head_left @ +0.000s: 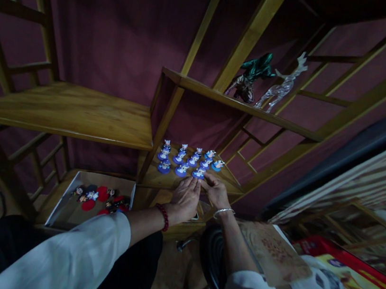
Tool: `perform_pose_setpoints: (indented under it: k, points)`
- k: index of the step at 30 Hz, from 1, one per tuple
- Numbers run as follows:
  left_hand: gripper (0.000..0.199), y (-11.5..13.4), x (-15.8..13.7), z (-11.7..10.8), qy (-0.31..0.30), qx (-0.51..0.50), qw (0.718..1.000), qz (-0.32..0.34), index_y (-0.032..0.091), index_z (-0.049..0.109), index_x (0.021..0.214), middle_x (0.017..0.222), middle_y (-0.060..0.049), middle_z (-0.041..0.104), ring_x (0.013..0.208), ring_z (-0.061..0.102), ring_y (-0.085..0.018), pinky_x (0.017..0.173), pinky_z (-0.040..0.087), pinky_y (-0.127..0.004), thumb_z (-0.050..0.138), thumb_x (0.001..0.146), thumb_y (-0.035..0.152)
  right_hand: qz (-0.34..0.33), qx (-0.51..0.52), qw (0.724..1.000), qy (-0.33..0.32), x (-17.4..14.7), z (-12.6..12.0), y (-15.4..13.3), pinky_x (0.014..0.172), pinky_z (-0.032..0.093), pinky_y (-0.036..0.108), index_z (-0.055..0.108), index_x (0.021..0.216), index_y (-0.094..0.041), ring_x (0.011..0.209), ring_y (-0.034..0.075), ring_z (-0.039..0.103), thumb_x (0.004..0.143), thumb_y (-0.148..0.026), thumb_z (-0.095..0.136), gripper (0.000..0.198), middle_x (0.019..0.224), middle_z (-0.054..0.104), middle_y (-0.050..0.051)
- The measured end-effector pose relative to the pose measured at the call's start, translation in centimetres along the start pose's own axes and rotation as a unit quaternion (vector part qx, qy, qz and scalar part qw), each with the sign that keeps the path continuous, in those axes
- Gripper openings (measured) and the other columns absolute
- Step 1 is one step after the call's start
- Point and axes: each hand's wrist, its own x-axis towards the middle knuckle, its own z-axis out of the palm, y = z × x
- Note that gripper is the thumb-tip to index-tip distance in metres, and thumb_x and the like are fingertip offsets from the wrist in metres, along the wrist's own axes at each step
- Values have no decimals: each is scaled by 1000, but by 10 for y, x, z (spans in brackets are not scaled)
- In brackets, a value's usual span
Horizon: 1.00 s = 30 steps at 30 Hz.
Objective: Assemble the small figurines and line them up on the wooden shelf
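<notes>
A small purple-based figurine (pixel 198 172) stands upright at the right end of the front row on the low wooden shelf (pixel 154 179). My left hand (pixel 186 197) reaches it from the front, fingers pressed together at its base. From the right side, my right hand (pixel 216 192) closes its thumb and fingers on the same figurine. My fingers partly cover the base. Beside and behind it stand several similar figurines (pixel 182 169) in rows, purple ones in front and darker ones at the back. A blue-based figurine (pixel 217 165) is at the right.
At lower left, an open cardboard box (pixel 62 203) holds several figurines with red bases. A green-and-brown statue (pixel 253 76) and a clear deer figure (pixel 279 90) stand on the upper shelf. A black stool (pixel 211 257) and a brown bag (pixel 267 250) are at the right.
</notes>
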Motion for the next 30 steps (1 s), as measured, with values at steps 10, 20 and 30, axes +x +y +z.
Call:
perform_pose_setpoints:
  k: [10,20,30]
  points:
    - [63,2,-1,0,2,11,1000,-3,-3,33,127,134,-24,33,126,28,-29,104,25,-43,45,68,17,-3,-20,1000,3,2,-1,0,89,42,42,67,93,-22,92,22,59,56,-45,70,44,96,66,4]
    - [64,6,0,-4,-23,-3,999,-29,-1,34,127,135,-23,33,128,25,-30,104,24,-45,47,66,17,-1,-5,1000,2,5,0,1,91,41,42,67,93,-22,94,22,58,55,-44,71,44,97,66,4]
    - [60,9,-1,-10,-29,-5,999,-38,-1,37,126,136,-22,32,128,25,-29,104,24,-44,46,69,16,-5,-36,999,-30,10,-2,4,94,40,41,65,96,-23,97,21,57,60,-41,69,40,101,65,3]
